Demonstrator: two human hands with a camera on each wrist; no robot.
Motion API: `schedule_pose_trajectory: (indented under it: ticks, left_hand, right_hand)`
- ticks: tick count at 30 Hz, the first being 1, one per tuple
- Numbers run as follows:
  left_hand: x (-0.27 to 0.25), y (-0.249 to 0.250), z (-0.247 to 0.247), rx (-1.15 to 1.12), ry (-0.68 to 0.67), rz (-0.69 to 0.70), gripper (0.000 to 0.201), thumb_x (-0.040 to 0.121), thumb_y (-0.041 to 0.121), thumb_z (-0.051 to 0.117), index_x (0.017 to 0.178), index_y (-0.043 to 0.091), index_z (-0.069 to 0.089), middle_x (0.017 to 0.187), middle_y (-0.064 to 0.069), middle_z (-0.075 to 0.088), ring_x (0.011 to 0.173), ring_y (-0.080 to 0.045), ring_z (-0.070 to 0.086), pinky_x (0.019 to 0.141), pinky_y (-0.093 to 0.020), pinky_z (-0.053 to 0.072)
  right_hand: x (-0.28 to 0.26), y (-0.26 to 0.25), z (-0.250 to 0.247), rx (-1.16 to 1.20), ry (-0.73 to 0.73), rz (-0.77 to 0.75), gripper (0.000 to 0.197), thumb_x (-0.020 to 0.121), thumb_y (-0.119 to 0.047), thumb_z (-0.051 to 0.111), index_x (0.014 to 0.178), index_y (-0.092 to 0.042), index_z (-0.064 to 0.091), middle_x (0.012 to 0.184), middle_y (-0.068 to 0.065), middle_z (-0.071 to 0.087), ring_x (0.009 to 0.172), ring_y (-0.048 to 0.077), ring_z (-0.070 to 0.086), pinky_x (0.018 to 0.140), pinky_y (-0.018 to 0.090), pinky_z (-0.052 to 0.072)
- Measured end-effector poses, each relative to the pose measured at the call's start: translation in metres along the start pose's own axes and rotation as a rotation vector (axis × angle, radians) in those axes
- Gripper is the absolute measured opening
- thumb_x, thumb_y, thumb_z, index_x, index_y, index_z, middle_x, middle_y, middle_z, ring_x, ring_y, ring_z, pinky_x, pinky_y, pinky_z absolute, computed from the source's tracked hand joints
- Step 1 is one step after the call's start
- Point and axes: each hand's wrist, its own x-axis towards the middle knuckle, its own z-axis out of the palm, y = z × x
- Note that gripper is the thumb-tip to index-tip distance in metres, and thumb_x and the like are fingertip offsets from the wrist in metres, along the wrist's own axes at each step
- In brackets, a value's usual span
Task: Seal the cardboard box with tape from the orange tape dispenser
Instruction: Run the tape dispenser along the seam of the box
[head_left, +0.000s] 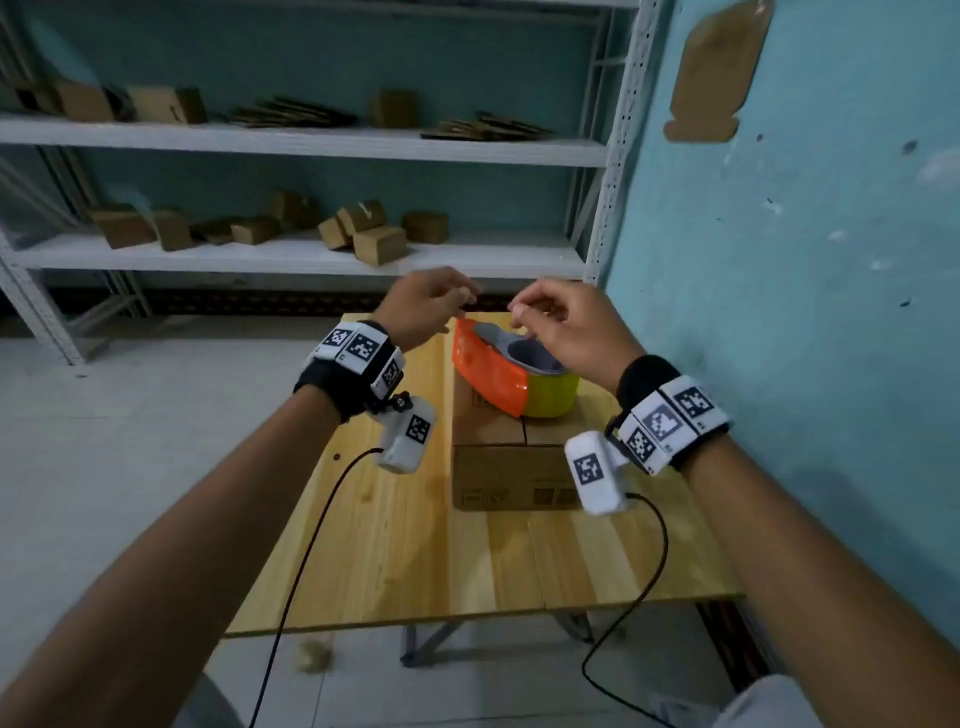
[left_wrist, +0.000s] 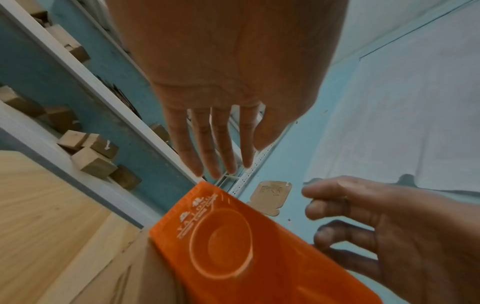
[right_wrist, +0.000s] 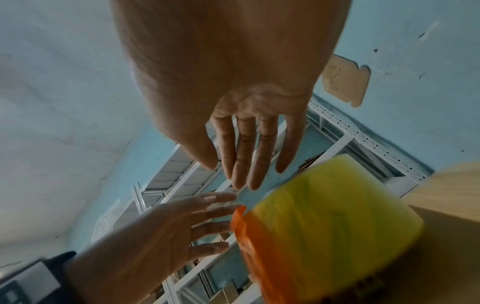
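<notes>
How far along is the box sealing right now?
Done: the cardboard box has its flaps closed, and the orange tape dispenser rests on top of it. In hand: nothing; left hand and right hand hover open above the dispenser. Left: no tape shows along the seam.

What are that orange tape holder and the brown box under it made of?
The orange tape dispenser looks like glossy translucent plastic: it shines and bears raised lettering. Its yellowish tape roll looks like shiny film. The brown cardboard box looks like matte cardboard with printed marks.
</notes>
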Motion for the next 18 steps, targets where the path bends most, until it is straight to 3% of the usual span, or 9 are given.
schedule_pose_trajectory:
  ticks: [4, 7, 11, 18]
  left_hand:
    - [-0.027, -0.005, -0.005, 0.039, 0.027, -0.002, 0.02, 0.099, 0.018, 0.047, 0.111, 0.016, 0.063, 0.11, -0.003, 0.065, 0.1, -0.018, 0.063, 0.075, -0.034, 0.055]
    - [-0.041, -0.009, -0.003, 0.047, 0.037, -0.017, 0.017, 0.098, 0.02, 0.049, 0.106, 0.021, 0.063, 0.112, -0.003, 0.065, 0.1, -0.016, 0.063, 0.078, -0.037, 0.057]
    - [-0.042, -0.017, 0.007, 0.0, 0.056, -0.012, 0.016, 0.097, 0.02, 0.051, 0.111, 0.02, 0.06, 0.118, 0.001, 0.061, 0.101, -0.014, 0.061, 0.078, -0.035, 0.057]
    - [-0.026, -0.044, 0.032, -0.108, 0.071, -0.086, 0.037, 0.098, 0.009, 0.047, 0.134, 0.013, 0.042, 0.136, -0.007, 0.05, 0.107, -0.016, 0.054, 0.081, -0.031, 0.05]
  right_hand:
    - [-0.026, 0.003, 0.009, -0.085, -0.047, 0.057, 0.016, 0.095, -0.027, 0.064, 0.104, -0.015, 0.067, 0.096, -0.003, 0.067, 0.086, 0.008, 0.062, 0.076, 0.023, 0.05]
    - [-0.037, 0.007, 0.015, -0.116, -0.059, 0.069, 0.026, 0.09, -0.032, 0.07, 0.11, -0.016, 0.065, 0.104, -0.003, 0.066, 0.095, 0.011, 0.062, 0.082, 0.024, 0.052]
    - [-0.039, 0.014, 0.019, -0.179, -0.048, 0.085, 0.034, 0.086, -0.035, 0.074, 0.114, -0.019, 0.061, 0.107, -0.005, 0.063, 0.096, 0.011, 0.06, 0.074, 0.016, 0.047]
    - [-0.028, 0.029, 0.025, -0.298, -0.127, 0.053, 0.045, 0.088, -0.042, 0.07, 0.123, -0.016, 0.059, 0.123, 0.003, 0.063, 0.105, 0.015, 0.058, 0.085, 0.028, 0.051]
